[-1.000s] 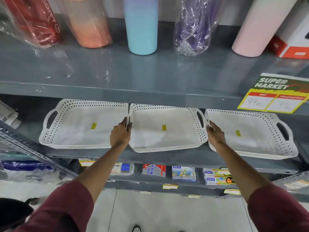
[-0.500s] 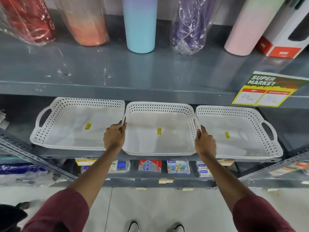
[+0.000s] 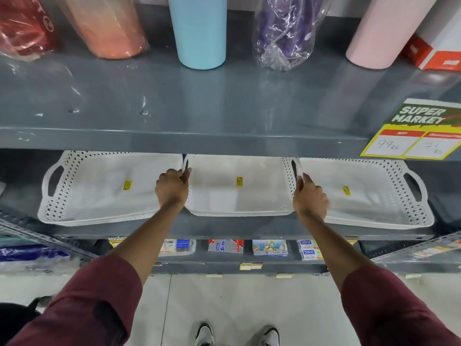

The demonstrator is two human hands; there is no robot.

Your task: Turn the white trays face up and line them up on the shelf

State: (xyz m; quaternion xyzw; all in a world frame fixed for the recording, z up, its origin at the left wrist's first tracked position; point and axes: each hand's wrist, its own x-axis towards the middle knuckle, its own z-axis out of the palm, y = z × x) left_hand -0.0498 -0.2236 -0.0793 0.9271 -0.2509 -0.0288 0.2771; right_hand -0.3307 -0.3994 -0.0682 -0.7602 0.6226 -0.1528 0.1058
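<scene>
Count, middle shelf (image 3: 224, 229): 3 white trays (image 3: 239, 186), face up, each with 1 yellow sticker (image 3: 239, 181). Upper shelf (image 3: 199, 101): 5 tumblers (image 3: 201, 31), 1 box (image 3: 439, 53) at its right edge, 1 price sign (image 3: 416, 131). Hands: 2, left hand (image 3: 172, 189), right hand (image 3: 310, 199).

A shop, by the grey metal shelves (image 3: 199, 143) stocked in rows; a price card (image 3: 414, 136) on the shelf edge reads "SUPER MARKET" with handwritten prices. Tumblers (image 3: 202, 33) stand above, some in plastic wrap; white trays (image 3: 239, 188) bear yellow stickers (image 3: 239, 181); boxed stationery (image 3: 269, 247) sits below with small shelf labels (image 3: 250, 266).
</scene>
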